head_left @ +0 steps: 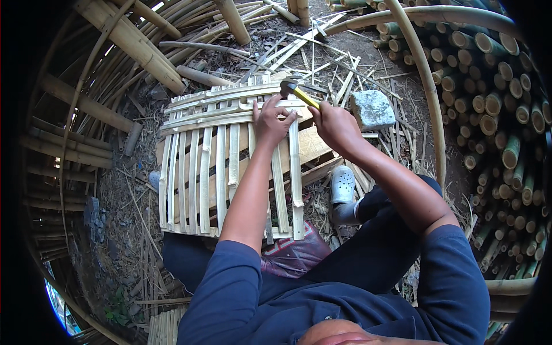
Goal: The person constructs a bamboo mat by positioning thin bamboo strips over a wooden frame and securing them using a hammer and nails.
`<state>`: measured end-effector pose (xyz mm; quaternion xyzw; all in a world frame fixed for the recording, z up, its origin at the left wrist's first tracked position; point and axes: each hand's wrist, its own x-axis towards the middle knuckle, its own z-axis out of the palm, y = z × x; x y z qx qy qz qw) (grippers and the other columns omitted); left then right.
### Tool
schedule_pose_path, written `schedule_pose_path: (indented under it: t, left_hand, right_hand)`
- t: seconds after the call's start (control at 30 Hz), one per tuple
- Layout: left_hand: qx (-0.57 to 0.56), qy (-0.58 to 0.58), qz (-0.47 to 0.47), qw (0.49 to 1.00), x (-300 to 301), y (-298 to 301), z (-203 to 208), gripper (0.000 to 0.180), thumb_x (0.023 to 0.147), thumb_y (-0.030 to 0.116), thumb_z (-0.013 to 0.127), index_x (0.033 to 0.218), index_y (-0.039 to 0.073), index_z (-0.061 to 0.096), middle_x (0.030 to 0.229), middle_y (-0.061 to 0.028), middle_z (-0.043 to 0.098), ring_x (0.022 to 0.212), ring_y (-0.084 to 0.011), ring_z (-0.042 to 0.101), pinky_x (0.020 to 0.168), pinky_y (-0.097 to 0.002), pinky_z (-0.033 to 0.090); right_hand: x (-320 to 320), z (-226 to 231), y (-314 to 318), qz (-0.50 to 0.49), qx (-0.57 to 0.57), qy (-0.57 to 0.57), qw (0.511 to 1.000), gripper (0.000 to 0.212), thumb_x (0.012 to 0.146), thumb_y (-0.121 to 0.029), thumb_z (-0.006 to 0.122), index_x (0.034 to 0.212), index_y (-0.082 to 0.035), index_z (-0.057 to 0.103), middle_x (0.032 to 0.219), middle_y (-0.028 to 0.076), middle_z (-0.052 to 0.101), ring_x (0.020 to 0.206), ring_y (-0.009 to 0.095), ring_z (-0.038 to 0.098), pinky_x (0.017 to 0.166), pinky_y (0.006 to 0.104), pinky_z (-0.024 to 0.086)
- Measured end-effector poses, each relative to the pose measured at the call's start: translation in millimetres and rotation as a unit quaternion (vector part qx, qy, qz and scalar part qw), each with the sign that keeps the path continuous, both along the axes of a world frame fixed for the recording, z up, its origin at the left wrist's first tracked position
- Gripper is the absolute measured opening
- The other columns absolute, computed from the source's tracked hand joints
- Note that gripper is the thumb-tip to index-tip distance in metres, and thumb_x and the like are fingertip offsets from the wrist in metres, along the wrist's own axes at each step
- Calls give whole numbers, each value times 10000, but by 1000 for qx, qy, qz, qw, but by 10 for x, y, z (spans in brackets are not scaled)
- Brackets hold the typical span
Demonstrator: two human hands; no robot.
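Note:
My right hand point(337, 127) is closed round the yellow handle of a hammer point(305, 96). The hammer's dark head hangs over the far right part of a panel of pale bamboo slats point(221, 178). Just left of it, my left hand point(270, 122) rests on the crossing slats. Its thumb and a finger are pinched together near the end of a long slat, the other fingers raised; whatever they pinch is too small to make out. Lengthwise slats run toward me, and several crosswise strips lie over their far ends. Wooden boards point(312, 145) lie beneath the panel.
A pale stone block point(372, 109) sits right of the hammer. Cut bamboo poles point(489, 103) are piled at the right, behind a bent bamboo rail point(432, 98). Thick poles point(135, 46) stand at the far left. Bamboo scraps point(313, 49) litter the ground. My shoe point(343, 185) is near the boards.

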<state>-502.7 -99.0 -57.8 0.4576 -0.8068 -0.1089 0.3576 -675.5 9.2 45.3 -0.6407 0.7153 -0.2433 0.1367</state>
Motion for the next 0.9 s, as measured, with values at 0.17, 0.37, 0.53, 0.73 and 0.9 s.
schedule_pose_path:
  t: [0.17, 0.37, 0.53, 0.73, 0.9]
  left_hand:
    - [4, 4, -4, 1000, -50, -17, -24, 280, 836, 372, 787, 714, 129, 720, 1389, -68, 622, 1353, -217, 520, 1240, -526, 137]
    - [4, 3, -10, 1000, 2, -23, -20, 268, 848, 370, 775, 711, 147, 715, 1398, -3, 618, 1361, -198, 508, 1245, -505, 131]
    - [-4, 6, -24, 1000, -102, -28, -19, 235, 807, 358, 805, 724, 149, 738, 1376, -37, 634, 1345, -205, 525, 1237, -532, 151]
    - [-1, 20, 0, 1000, -10, -18, -5, 257, 798, 374, 812, 727, 140, 734, 1360, -44, 641, 1319, -215, 549, 1235, -529, 164]
    - [-13, 0, -26, 1000, -77, -34, -2, 280, 829, 385, 791, 737, 125, 741, 1373, 18, 626, 1317, -182, 538, 1244, -487, 155]
  right_hand:
    - [-72, -285, 6, 16, 39, 60, 997, 400, 1050, -378, 492, 946, -18, 634, 694, 244, 653, 673, 474, 652, 629, 573, 502]
    - [36, -130, 36, -28, -54, 6, 998, 414, 1053, -385, 491, 917, -8, 594, 680, 246, 647, 674, 470, 654, 635, 581, 506]
    - [-162, -635, 45, 21, -33, 55, 998, 386, 1046, -375, 507, 966, -14, 616, 676, 243, 645, 645, 482, 639, 591, 582, 490]
    - [35, -293, 44, -6, -84, 11, 996, 380, 1043, -368, 521, 913, -16, 583, 652, 241, 631, 632, 474, 635, 569, 573, 480]
    - [-65, -514, 59, 20, -26, 46, 998, 394, 1049, -377, 503, 922, -13, 585, 650, 240, 625, 640, 480, 633, 607, 581, 486]
